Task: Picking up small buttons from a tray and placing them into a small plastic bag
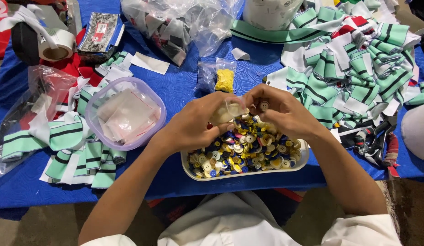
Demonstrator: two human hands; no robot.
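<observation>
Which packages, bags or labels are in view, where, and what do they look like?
Small clear bag: in left hand, over the button tray.
Small bag of yellow bits: table centre, clear, rectangular.
Large clear bag: top centre, crumpled, holds fabric pieces.
Flat packet: top left, grey-patterned, red-and-white label.
Tape roll: far left, white.

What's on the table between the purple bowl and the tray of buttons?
In the head view, the left hand crosses between the bowl and tray; otherwise only blue cloth.
</observation>
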